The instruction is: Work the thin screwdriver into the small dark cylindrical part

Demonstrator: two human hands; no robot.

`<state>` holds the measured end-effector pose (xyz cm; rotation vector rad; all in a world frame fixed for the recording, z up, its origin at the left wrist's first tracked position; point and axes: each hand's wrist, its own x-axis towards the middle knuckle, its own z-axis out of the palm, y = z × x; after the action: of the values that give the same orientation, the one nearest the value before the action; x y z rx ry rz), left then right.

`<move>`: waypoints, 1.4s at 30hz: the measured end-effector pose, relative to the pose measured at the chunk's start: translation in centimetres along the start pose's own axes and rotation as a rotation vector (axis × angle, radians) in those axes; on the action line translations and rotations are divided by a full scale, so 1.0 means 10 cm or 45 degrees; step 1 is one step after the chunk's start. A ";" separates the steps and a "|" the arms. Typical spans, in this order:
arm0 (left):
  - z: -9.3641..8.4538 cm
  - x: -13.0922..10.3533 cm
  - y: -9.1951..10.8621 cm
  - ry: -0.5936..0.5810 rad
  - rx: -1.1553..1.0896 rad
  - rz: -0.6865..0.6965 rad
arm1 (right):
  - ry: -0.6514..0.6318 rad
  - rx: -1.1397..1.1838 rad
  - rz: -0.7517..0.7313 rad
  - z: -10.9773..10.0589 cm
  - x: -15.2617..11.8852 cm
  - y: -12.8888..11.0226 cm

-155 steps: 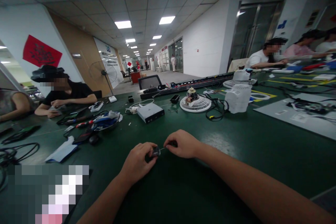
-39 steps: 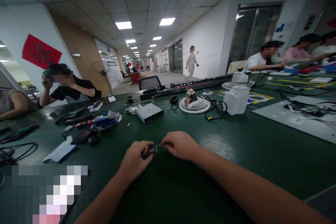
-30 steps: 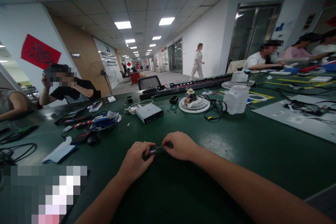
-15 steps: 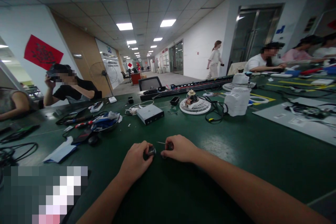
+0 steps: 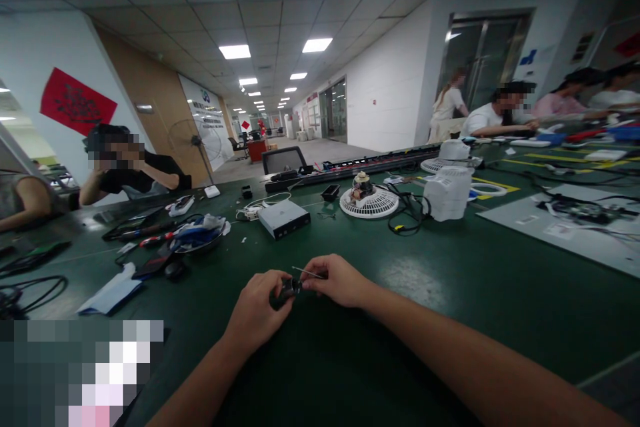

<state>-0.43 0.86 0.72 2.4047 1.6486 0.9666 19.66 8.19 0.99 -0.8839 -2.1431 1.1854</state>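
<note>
My left hand (image 5: 256, 303) is closed around a small dark cylindrical part (image 5: 289, 288), its rounded end facing right. Close beside it, my right hand (image 5: 339, 280) pinches a thin metal rod (image 5: 306, 272) that points left, above the cylindrical part. The fingertips of my right hand reach the right end of that part, where a small shiny piece shows; whether they grip this piece is too small to tell. Both hands are low over the green tabletop (image 5: 345, 353). My fingers hide the rod's other end.
Beyond my hands are a grey disc drive (image 5: 284, 219), a small black box (image 5: 331, 193), a white fan grille with a motor (image 5: 369, 202) and a white housing (image 5: 447, 195). Tools and a blue cloth (image 5: 200, 232) lie left. A grey panel (image 5: 575, 230) lies right. Several people sit around.
My right hand has come slightly left, and its fingertips now meet the cylindrical part. The rod extends farther left above it. A person in the background has walked right.
</note>
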 end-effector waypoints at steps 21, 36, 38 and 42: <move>0.03 -0.05 0.04 0.032 -0.172 0.218 | -0.021 0.482 0.239 0.06 0.03 0.05; 0.07 -0.02 0.01 0.112 -0.271 0.042 | 0.416 -0.447 -0.330 0.15 -0.10 -0.08; 0.08 -0.03 0.01 0.119 -0.280 0.029 | 0.380 -0.528 -0.369 0.15 -0.10 -0.09; 0.09 -0.03 0.00 0.092 -0.264 0.033 | 0.334 -0.630 -0.395 0.13 -0.10 -0.08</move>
<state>-0.04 0.81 -0.13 2.2851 1.4599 1.1782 19.13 6.42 0.92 -0.8082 -2.2768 0.3661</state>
